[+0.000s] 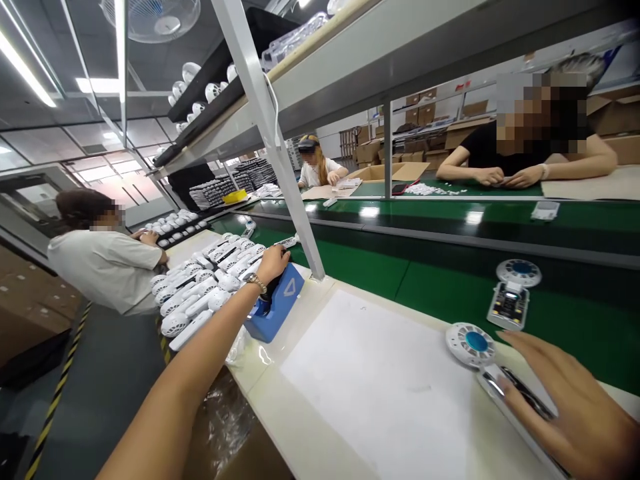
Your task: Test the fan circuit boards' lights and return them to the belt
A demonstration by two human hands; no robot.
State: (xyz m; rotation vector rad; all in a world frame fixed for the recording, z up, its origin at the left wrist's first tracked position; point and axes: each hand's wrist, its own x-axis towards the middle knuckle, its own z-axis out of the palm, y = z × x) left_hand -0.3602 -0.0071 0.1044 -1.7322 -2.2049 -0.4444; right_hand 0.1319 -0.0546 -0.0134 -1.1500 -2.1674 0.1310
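1. On the right side of the cream-coloured table, the right hand (575,393) is over a white plastic handheld fan with a blue round centre (470,345). Its fingers are straight, with a wide space to the thumb, which appears to touch the fan's long handle.
2. Above the blue plastic tape dispenser (275,310), the left hand (273,264) has bent fingers. I cannot tell if they hold something. A white slim piece (286,243) is just beside the fingertips.
3. On the green conveyor belt (360,263), near the right hand, lies another white fan with an open body and visible circuit parts (509,307).
4. Between the dispenser and the first fan lies a white paper sheet (380,387).
5. Left of the dispenser, many white fans (200,287) lie in rows.
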